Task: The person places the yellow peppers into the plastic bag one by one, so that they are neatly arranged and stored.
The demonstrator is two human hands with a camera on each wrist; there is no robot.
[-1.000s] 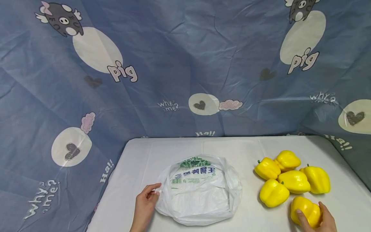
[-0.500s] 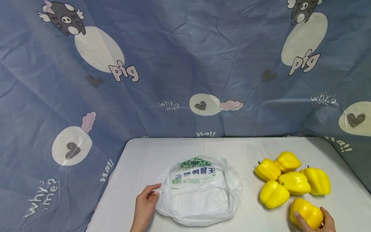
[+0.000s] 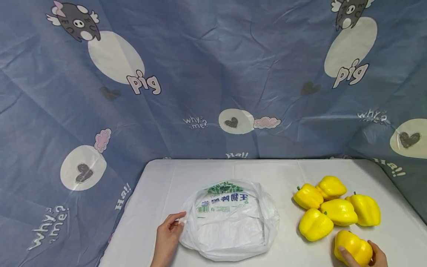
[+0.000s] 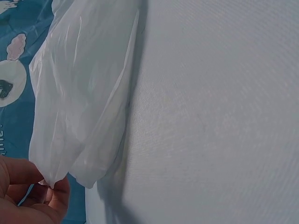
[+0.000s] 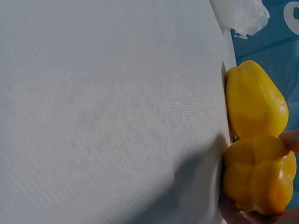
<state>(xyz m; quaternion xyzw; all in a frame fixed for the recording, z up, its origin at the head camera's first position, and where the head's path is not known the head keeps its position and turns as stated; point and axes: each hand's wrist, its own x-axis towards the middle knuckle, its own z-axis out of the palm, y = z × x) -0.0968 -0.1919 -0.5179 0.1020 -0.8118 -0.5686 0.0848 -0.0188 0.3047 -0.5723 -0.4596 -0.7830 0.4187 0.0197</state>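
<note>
A white plastic bag (image 3: 230, 233) with green and blue print lies on the table, its mouth spread wide. My left hand (image 3: 168, 237) pinches the bag's left edge; in the left wrist view thumb and fingers close on a corner of the thin plastic (image 4: 79, 102). At the front right, my right hand (image 3: 375, 256) grips a yellow bell pepper (image 3: 353, 246), thumb on one side and fingers on the other. The right wrist view shows this gripped pepper (image 5: 259, 177) low over the cloth, with another yellow pepper (image 5: 256, 100) beyond it.
Several more yellow bell peppers (image 3: 338, 211) sit in a cluster just behind the right hand. A white cloth (image 3: 146, 193) covers the table. Blue patterned fabric (image 3: 200, 85) hangs behind it and at both sides.
The right hand's fingers have shifted slightly on the front pepper, which has turned a little. The left hand stays at the bag's edge. The whole head view has drifted slightly.
</note>
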